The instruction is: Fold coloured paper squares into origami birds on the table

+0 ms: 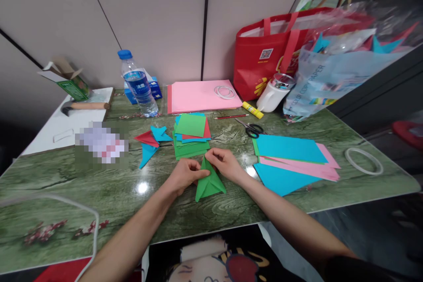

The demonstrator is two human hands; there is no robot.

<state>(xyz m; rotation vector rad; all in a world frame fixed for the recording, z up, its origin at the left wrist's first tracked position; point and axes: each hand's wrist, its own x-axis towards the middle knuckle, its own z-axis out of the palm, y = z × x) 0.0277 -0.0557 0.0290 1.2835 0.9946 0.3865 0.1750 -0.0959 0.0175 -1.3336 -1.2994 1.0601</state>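
A green folded paper (211, 186) is held just above the table's front middle, its wide end toward me and its narrow tip pointing away. My left hand (187, 175) pinches its left side, thumb lying on top. At the narrow tip, my right hand (224, 162) has its fingers closed on the paper. Right behind lies a stack of square coloured sheets (191, 125), green on top with red and blue edges showing. To the left rest folded red and blue paper pieces (150, 141).
Scissors (253, 130), a pencil (231, 116) and a yellow glue stick (253, 110) lie behind my right hand. Blue and pink sheets (291, 149) spread rightward. A water bottle (139, 86), hammer (86, 105), white mug (272, 94) and red bag (251, 61) stand or lie farther back.
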